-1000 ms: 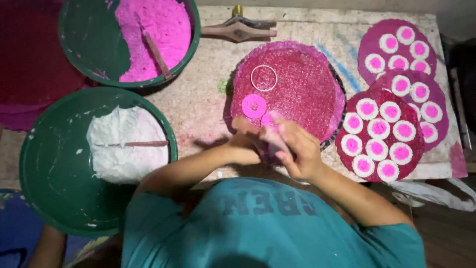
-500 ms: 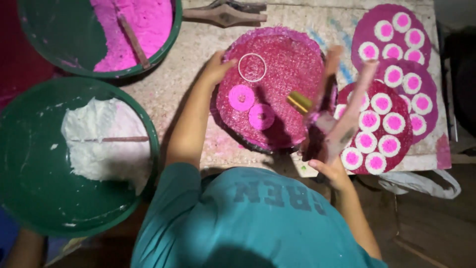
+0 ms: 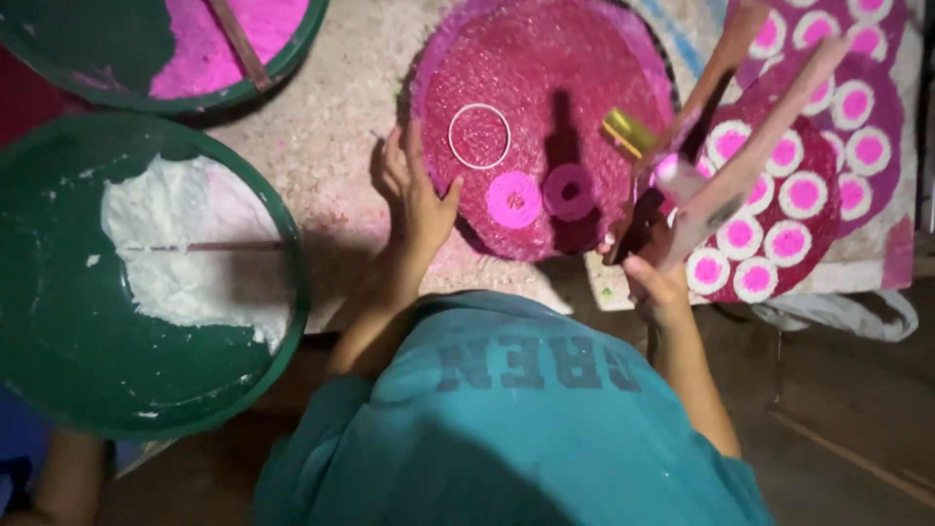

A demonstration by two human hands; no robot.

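I am looking down at two big green bowls, the nearer green bowl (image 3: 58, 321) holding white powder (image 3: 185, 253) with a thin stick (image 3: 205, 246) lying across it, well off to the side of the left fingers, and the far green bowl (image 3: 117, 58) holding pink powder (image 3: 214, 39). Next in size, the round pink mat (image 3: 584, 88) is lying just past the left fingers. The left hand (image 3: 417, 200) is resting flat with its fingers spread open, the tips touching the mat's edge and holding nothing. The right hand (image 3: 657, 282) is gripping a pink two-armed press tool (image 3: 726, 170), fingers wrapped shut round its lower end, and the arms are sticking up and away from the fingers. Behind that tool the tray of finished discs (image 3: 779, 205) is looking nearly full of pink-and-white rounds. On the mat, only a white ring (image 3: 479, 136), a bright pink disc (image 3: 513, 198) and a darker pink ring disc (image 3: 569, 190) are sitting, close to the left thumb. A small gold piece (image 3: 628, 131) is showing by the tool's arms. I am judging that many discs are done and these few are not.
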